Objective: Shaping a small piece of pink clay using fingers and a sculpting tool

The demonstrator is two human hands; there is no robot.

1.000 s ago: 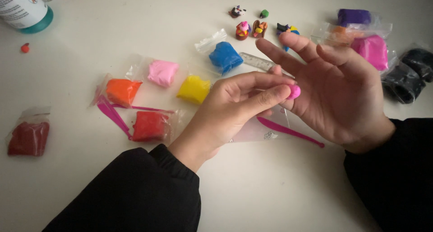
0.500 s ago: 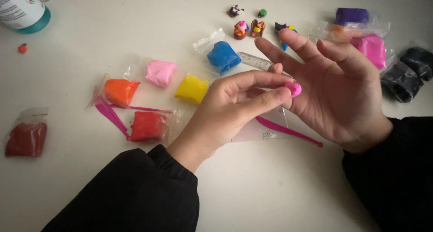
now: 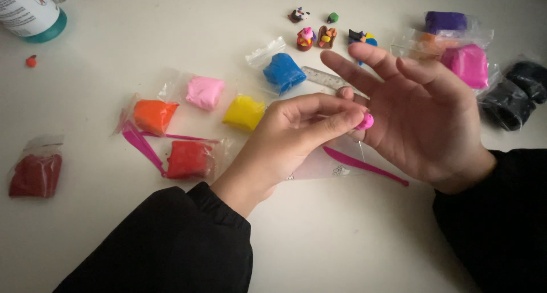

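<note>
My left hand [image 3: 296, 133] pinches a small bright pink clay ball [image 3: 365, 121] between thumb and fingertips. It presses the ball against the palm of my right hand [image 3: 424, 119], which is held flat with its fingers spread. Both hands hover above a white table [image 3: 342, 242]. Under them lie a clear plastic bag [image 3: 327, 166] and a thin pink modelling tool [image 3: 364, 165].
Bagged clay lumps lie around: orange [image 3: 152, 115], light pink [image 3: 204, 92], yellow [image 3: 244, 112], blue [image 3: 283, 72], red [image 3: 188, 159], dark red [image 3: 34, 175], magenta [image 3: 467, 64], purple [image 3: 444, 21], black [image 3: 518, 91]. Small clay figures [image 3: 316, 35] sit at the back. A white bottle [image 3: 31, 11] stands far left.
Both hands shifted slightly; the left fingers keep the pink ball pressed to the right palm. Nothing on the table moved.
</note>
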